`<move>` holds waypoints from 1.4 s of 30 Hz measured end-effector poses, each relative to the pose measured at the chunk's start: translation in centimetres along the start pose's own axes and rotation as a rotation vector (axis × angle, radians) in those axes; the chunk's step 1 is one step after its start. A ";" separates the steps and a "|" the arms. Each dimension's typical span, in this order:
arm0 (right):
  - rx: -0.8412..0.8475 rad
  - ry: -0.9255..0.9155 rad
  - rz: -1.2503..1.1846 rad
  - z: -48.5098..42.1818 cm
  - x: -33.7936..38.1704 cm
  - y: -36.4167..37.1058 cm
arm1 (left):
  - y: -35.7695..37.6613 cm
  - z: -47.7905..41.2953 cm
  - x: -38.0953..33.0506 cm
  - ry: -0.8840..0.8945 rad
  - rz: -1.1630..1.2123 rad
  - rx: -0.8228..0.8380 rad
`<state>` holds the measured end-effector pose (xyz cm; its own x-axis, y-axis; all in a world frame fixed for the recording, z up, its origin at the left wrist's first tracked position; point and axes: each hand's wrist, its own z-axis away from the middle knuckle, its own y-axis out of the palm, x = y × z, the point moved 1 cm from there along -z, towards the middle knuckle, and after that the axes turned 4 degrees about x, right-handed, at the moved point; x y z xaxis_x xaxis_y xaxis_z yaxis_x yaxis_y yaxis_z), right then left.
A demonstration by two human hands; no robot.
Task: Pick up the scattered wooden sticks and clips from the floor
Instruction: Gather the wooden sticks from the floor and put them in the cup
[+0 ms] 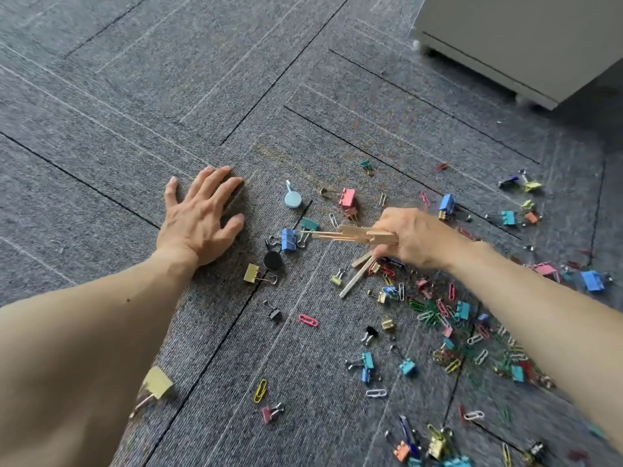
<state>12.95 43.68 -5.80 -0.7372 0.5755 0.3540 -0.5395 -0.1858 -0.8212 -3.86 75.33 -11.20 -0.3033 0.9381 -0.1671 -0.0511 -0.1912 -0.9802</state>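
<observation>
Gripping a bundle of wooden sticks [354, 234], the right hand [414, 237] had its fingers curled tight around one end, so most of their length poked out sideways toward the left hand [199, 217]. The bundle sat low over the carpet floor [141, 106], its far tips reaching over a blue binder clip [289, 239]. A couple more sticks [357, 276] angled down from under that same fist; honestly couldn't tell if they were in the grip too or just lying on the carpet.

The left hand was holding nothing. It lay flat, palm down, fingers straight and spread, pressed on a bare patch of carpet well clear of the mess.

The clips were still all over the floor. Near the stick tips were a yellow binder clip [252, 273], a black round disc [273, 260] and a pale blue round hook thing [292, 198], and a pink binder clip [348, 198] lay a bit further back. The thick part was a tangle of coloured paper clips [438, 311] mixed with small binder clips under and beside the right forearm, running toward the bottom right corner. Another yellow binder clip [158, 382] sat right by the left forearm. A pale cabinet [522, 35] stood in the top right corner, well apart from everything.
</observation>
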 end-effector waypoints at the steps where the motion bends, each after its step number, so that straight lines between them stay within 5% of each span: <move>1: 0.014 0.019 0.007 -0.1 0.1 0.1 | 0.0 0.0 0.0 0.001 0.002 -0.002; 10: 0.163 0.076 0.163 -1.1 1.3 -0.1 | 0.0 0.1 0.1 0.006 0.008 -0.004; 24: 0.094 0.093 0.340 2.2 1.5 1.5 | 0.0 0.1 0.1 0.010 -0.006 -0.006; 35: -0.265 0.398 -0.908 5.7 2.0 1.2 | 0.5 0.2 0.3 0.019 0.014 -0.019; 42: -0.295 0.324 -1.468 9.9 3.2 1.8 | 0.6 -0.2 0.5 -0.027 -0.066 0.096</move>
<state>5.58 37.37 -1.71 0.4962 0.2553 0.8298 -0.5640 0.8215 0.0845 -3.83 75.80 -11.89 -0.3221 0.9415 -0.0986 -0.1625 -0.1576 -0.9740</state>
